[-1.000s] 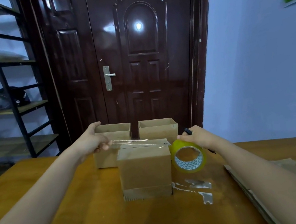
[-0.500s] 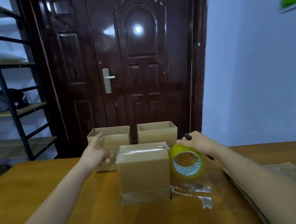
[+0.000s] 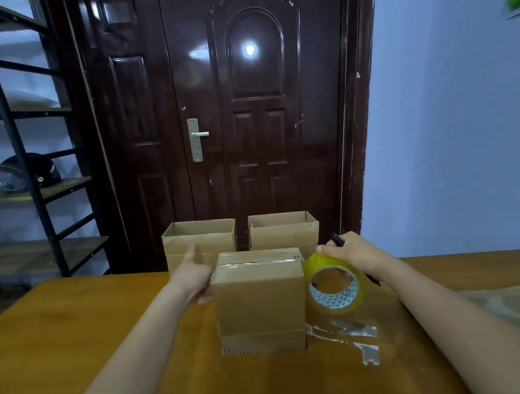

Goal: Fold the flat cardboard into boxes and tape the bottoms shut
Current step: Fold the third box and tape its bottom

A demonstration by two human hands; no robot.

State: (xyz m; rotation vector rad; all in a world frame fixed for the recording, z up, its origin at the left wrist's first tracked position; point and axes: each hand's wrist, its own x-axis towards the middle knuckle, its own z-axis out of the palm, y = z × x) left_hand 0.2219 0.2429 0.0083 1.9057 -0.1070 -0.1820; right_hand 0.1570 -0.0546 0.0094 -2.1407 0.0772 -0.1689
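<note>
Left hand (image 3: 193,279) flat against left face of the near box (image 3: 259,298), fingers straight, thumb up; that box stands upside down mid-counter (image 3: 71,343), plain brown, clear tape glinting across its upper seam, flaps splayed at the base; behind it two open-topped boxes (image 3: 200,242) side by side at the far edge; right hand (image 3: 351,252) just beside the box's right top corner, fingers curled round the yellowish tape roll (image 3: 334,283) and a dark pen-like tool (image 3: 337,239); tape scraps (image 3: 356,334) stuck on counter below roll; flat cardboard (image 3: 518,310) far right.
</note>
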